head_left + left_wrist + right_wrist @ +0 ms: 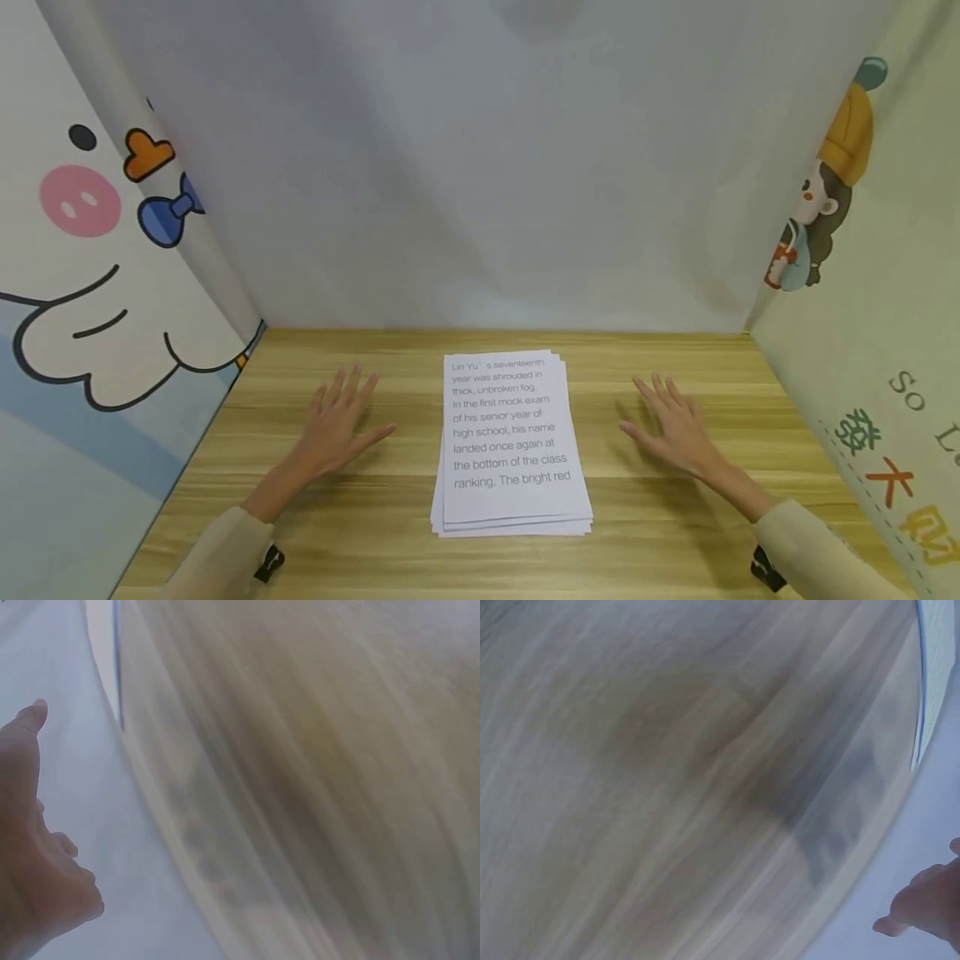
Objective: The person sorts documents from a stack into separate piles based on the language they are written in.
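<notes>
A stack of printed paper sheets (pixel 510 442) lies in the middle of the wooden table, its sheets slightly fanned at the lower edge. Large English text covers the top page. To the left of the stack is my left hand (pixel 337 429), fingers spread, palm toward the table and holding nothing. On the opposite side my right hand (pixel 675 429) is likewise spread, thumb toward the papers. Both hands are apart from the stack. In the left wrist view the left hand (pixel 41 847) shows at the left edge; the right hand (pixel 930 900) appears at the lower right of its own wrist view.
The wooden table (pixel 337 533) meets a plain pale back curtain (pixel 487 183). A cartoon-printed panel (pixel 75 333) stands along the left side, and a pale green one (pixel 862 350) with a drawn figure and lettering along the right.
</notes>
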Demonstrator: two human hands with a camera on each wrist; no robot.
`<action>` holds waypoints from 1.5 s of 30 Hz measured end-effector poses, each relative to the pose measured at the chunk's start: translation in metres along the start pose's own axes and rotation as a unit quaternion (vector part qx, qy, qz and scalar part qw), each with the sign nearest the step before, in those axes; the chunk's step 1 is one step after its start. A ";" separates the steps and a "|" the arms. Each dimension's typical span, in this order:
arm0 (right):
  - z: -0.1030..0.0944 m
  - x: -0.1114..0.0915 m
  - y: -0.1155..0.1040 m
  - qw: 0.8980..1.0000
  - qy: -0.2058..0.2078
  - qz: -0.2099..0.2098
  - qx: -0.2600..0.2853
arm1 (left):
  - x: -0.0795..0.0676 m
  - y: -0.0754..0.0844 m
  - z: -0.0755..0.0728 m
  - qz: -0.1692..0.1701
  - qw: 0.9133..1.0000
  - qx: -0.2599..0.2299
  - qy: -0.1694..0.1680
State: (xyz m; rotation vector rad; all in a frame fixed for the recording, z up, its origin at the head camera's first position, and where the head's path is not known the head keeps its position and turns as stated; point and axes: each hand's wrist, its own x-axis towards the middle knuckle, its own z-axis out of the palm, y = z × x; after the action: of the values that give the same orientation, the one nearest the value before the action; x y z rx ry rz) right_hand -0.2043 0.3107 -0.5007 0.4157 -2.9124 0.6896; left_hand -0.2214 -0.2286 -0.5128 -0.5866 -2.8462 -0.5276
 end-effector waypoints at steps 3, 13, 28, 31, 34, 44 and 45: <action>-0.003 0.003 -0.006 0.999 -0.002 0.000 0.038 | 0.002 0.009 -0.003 0.002 1.000 -0.021 0.002; -0.006 0.005 -0.016 0.991 -0.058 0.024 0.121 | 0.013 0.029 -0.011 0.011 0.992 -0.124 0.004; 0.005 0.007 -0.031 0.963 -0.115 0.013 0.244 | 0.019 0.041 0.003 -0.009 0.962 -0.265 -0.068; 0.012 0.012 -0.038 0.959 -0.121 0.025 0.256 | 0.023 0.043 0.011 -0.011 0.954 -0.290 -0.079; 0.021 0.020 -0.045 0.947 -0.131 0.043 0.291 | 0.027 0.045 0.019 -0.032 0.938 -0.329 -0.107; 0.040 0.035 -0.060 0.930 -0.156 0.093 0.319 | 0.037 0.071 0.039 -0.143 0.905 -0.360 -0.175; 0.041 0.035 -0.061 0.931 -0.157 0.097 0.315 | 0.038 0.072 0.039 -0.149 0.905 -0.358 -0.175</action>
State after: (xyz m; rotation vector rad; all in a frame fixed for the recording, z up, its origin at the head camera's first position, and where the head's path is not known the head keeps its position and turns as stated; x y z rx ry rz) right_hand -0.2222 0.2313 -0.5047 0.3126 -2.9702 1.7538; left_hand -0.2301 -0.1388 -0.5177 -0.3576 -3.0292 -1.7249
